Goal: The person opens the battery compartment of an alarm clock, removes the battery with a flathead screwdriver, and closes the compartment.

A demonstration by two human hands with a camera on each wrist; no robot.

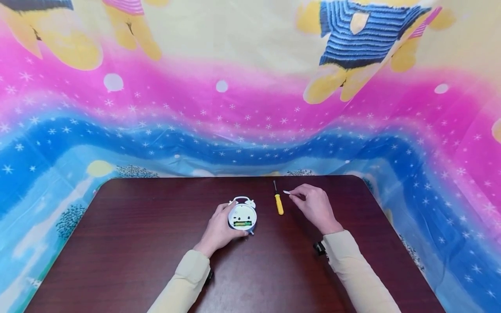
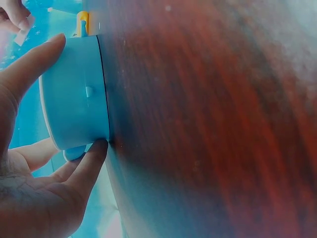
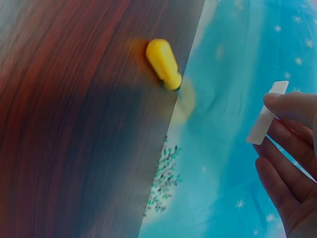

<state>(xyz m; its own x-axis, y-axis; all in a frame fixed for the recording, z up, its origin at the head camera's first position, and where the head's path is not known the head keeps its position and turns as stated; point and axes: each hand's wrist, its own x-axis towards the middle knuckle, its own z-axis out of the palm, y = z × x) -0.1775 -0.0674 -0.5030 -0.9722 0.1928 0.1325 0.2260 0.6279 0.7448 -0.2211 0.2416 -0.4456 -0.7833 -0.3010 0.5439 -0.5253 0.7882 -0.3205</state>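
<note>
A small twin-bell alarm clock (image 1: 242, 212) lies on the table with its back up, showing a battery (image 1: 242, 224) in its uncovered compartment. My left hand (image 1: 217, 228) grips the clock by its sides, thumb at the lower end and fingers near the bells. In the left wrist view the blue side wall (image 2: 74, 94) of the clock sits between thumb and fingers. To the right, my right hand (image 1: 315, 208) pinches a thin white battery cover (image 3: 267, 113) between thumb and fingertips, held above the table. A yellow-handled screwdriver (image 1: 278, 204) lies between the two hands.
The dark reddish-brown wooden table (image 1: 137, 243) has rounded far corners. A printed cloth (image 1: 235, 108) with pink and blue bands hangs behind and around it. Black wrist straps (image 1: 319, 248) show at the sleeves.
</note>
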